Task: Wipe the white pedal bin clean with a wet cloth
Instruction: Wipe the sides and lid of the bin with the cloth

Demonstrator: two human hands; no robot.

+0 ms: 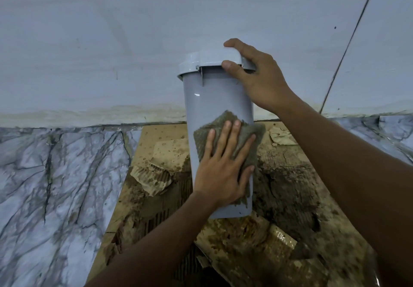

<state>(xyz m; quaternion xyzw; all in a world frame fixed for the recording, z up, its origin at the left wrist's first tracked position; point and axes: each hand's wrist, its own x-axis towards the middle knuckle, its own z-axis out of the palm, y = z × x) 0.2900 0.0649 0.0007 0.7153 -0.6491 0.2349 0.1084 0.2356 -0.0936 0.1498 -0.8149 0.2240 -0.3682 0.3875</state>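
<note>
The right hand curls its fingers over the lid, steadying the white plastic pedal bin on soggy brown cardboard; the left hand, fingers spread flat, presses a grey-brown cloth against its side

Both forearms are bare right to the near edge. The left hand and right hand are bare too, with short fingernails.

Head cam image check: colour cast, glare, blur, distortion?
Head view: dim with a bluish cast, so the white pedal bin reads grey; one small glare spot on its upper wall; wide-angle lens bends the wall-floor line; left hand, cloth and right hand look sharp; wet cardboard glistens lower right.
</note>
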